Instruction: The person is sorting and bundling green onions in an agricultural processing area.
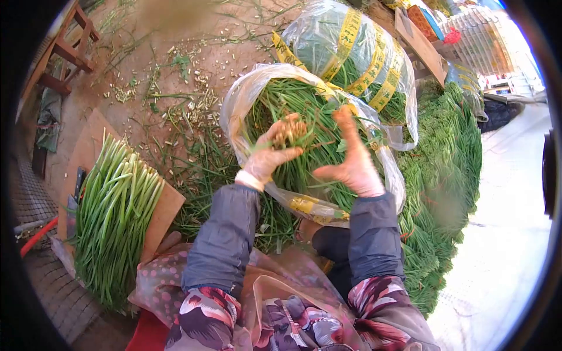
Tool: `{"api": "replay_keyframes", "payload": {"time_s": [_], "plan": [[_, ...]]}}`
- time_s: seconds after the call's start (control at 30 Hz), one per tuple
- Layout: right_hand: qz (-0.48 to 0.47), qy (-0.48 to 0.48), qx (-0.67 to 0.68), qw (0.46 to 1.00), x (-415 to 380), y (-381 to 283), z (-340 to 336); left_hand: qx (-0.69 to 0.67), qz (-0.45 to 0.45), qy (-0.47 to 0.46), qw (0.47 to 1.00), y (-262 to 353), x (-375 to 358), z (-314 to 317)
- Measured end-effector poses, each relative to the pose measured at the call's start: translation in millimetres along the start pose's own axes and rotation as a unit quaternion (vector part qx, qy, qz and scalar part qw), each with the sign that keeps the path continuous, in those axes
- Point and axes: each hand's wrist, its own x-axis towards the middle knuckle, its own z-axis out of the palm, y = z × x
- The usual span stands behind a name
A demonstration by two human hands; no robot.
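Note:
My left hand (266,157), in a thin clear glove, is closed around a bunch of long green stems that look like garlic chives (291,136). Their pale brownish ends point up between my fingers. To the right, my right hand (354,158) is held with thumb and fingers apart, slightly blurred, and nothing shows in its grasp. Both hands are over an open clear plastic bag (236,111) with yellow printed tape, which holds more loose green stems (275,96).
At the left, a neat pile of green stems (114,216) lies on a brown board (167,205) beside a knife (78,181). A filled, taped bag (328,35) stands behind. Bundled greens (439,193) line the right. Cut ends (202,108) litter the floor.

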Motion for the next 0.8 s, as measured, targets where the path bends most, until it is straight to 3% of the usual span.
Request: {"api": "replay_keyframes", "payload": {"time_s": [0.07,0.1,0.13,0.2,0.23,0.27,0.33,0.37,0.4,0.43,0.47,0.53,0.6,0.63,0.67,0.7,0.77,0.8], "plan": [[-0.016,-0.027,0.183,0.983,-13.6,14.5,45.0,0.093,0.071,-0.040,0.992,-21.3,-15.5,2.2],[0.019,-0.057,0.555,0.829,-18.9,-9.6,59.9,0.099,0.107,-0.050,0.988,-22.2,-20.2,14.9],[0.027,-0.027,0.455,0.890,-26.3,6.2,64.1,0.165,0.112,-0.026,0.980,-32.9,-29.0,16.9],[0.259,0.076,0.642,0.718,-44.4,14.5,62.1,0.443,0.143,-0.056,0.883,-23.4,-47.3,41.4],[0.098,0.056,0.721,0.683,-56.4,11.7,60.8,0.481,0.123,-0.077,0.865,-19.0,-52.2,53.6],[0.108,0.043,0.764,0.635,-65.6,9.7,52.0,0.519,0.103,-0.097,0.843,-14.1,-56.5,65.5],[0.130,0.072,0.709,0.690,-69.4,10.1,11.0,0.460,0.086,-0.146,0.872,-3.1,-52.6,78.2],[0.085,0.124,0.517,0.842,-77.3,1.1,-9.5,0.405,0.074,-0.107,0.905,-11.4,-45.7,68.8],[0.033,0.168,0.291,0.941,-82.8,-14.9,-31.1,0.346,0.063,-0.067,0.934,-27.9,-36.9,50.0],[0.074,0.237,0.336,0.908,-86.3,-50.0,-56.7,0.334,0.000,0.026,0.942,-35.7,-36.6,33.3],[-0.001,0.245,0.321,0.915,-95.5,-47.8,-92.6,0.318,-0.061,0.120,0.939,-33.0,-39.9,19.2],[-0.089,0.309,0.316,0.892,-117.2,-99.0,-142.7,0.166,-0.055,0.219,0.960,-8.0,-55.6,3.9],[-0.234,0.380,0.211,0.870,-119.8,-146.8,-159.0,0.231,-0.054,0.285,0.929,23.4,-74.1,1.2],[-0.241,0.381,0.210,0.868,-125.4,-156.7,-155.9,0.156,-0.084,0.264,0.948,31.2,-87.0,5.2],[-0.234,0.408,0.203,0.859,-131.7,-169.9,-150.5,0.122,-0.081,0.143,0.979,39.6,-106.6,24.2],[-0.229,0.433,0.198,0.849,-132.3,-178.5,-141.3,0.077,-0.133,0.040,0.987,38.4,-121.0,41.0],[-0.288,0.383,0.227,0.848,-143.2,-185.6,-109.7,-0.047,-0.250,-0.125,0.959,28.6,-150.2,92.4],[-0.334,0.334,0.250,0.845,-149.0,-181.9,-88.8,-0.138,-0.219,-0.236,0.937,18.2,-161.3,106.2]]}}
